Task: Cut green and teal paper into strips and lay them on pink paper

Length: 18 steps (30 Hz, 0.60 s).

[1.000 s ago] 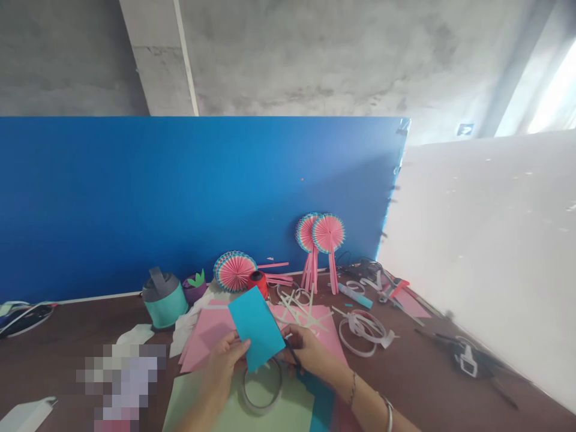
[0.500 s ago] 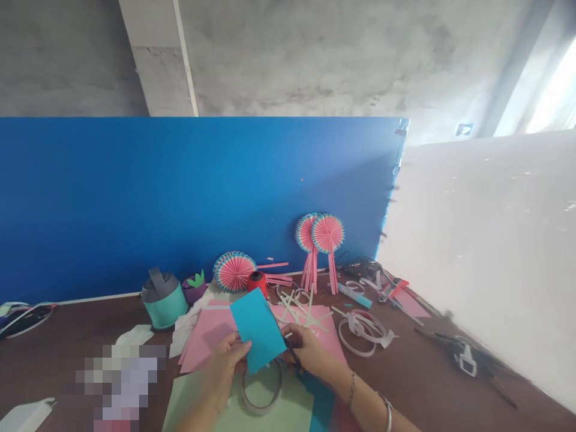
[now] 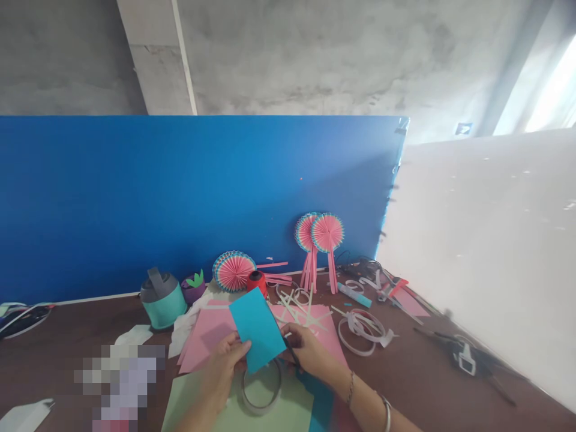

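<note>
Left hand [image 3: 225, 363] pinches one blue paper sheet [image 3: 257, 329]; right hand [image 3: 306, 351] grips scissors [image 3: 291, 354]; three paper fans [image 3: 234, 271].

Above the brown desk [image 3: 67, 336], the left hand [image 3: 225, 363] pinched the lower left edge of a tilted turquoise paper [image 3: 257, 329], and the right hand [image 3: 310, 351] met its lower right edge, gripping dark scissors [image 3: 291, 353]. Beneath the paper lay a tape ring [image 3: 261, 390] on a pale green sheet [image 3: 216, 414]; behind it lay pink sheets [image 3: 207, 333], farther back pink paper fans [image 3: 234, 271] and a teal dispenser [image 3: 162, 298] to the left.
</note>
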Each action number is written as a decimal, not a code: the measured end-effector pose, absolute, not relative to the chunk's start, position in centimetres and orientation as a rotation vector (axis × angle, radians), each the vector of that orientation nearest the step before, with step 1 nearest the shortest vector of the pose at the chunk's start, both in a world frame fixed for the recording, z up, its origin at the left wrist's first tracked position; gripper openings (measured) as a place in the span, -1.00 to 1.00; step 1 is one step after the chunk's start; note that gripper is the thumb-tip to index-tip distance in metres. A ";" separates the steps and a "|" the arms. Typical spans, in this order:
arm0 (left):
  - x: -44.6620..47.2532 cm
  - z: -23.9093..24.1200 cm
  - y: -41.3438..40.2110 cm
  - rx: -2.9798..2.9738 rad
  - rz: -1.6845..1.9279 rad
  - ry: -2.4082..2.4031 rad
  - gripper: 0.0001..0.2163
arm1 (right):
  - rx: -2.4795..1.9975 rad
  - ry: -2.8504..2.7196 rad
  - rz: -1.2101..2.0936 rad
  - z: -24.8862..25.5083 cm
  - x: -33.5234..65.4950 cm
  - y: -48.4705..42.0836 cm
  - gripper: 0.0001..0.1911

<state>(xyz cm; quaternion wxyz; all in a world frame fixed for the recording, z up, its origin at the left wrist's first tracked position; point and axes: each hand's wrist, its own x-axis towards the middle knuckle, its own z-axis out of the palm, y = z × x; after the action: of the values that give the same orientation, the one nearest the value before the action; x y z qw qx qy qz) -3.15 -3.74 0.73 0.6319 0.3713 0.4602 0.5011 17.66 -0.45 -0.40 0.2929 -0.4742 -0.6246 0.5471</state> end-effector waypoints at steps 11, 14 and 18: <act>-3.3 0.0 -3.4 0.840 1.139 1.014 -0.57 | -1.292 -1.648 1.446 -1.0 17.4 -0.1 -0.72; -3.2 0.2 -3.5 0.858 1.125 1.025 -0.55 | -1.266 -1.636 1.442 -1.3 17.4 0.0 -0.71; -2.9 0.4 -3.8 0.871 1.128 1.049 -0.59 | -1.230 -1.634 1.457 -0.9 17.3 -0.1 -0.73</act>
<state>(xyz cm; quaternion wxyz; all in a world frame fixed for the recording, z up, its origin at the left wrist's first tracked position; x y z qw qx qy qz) -2.94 -3.80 0.41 0.6337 0.3808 0.4586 0.4931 17.35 -0.08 -0.94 0.3100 -0.4658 -0.6185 0.5518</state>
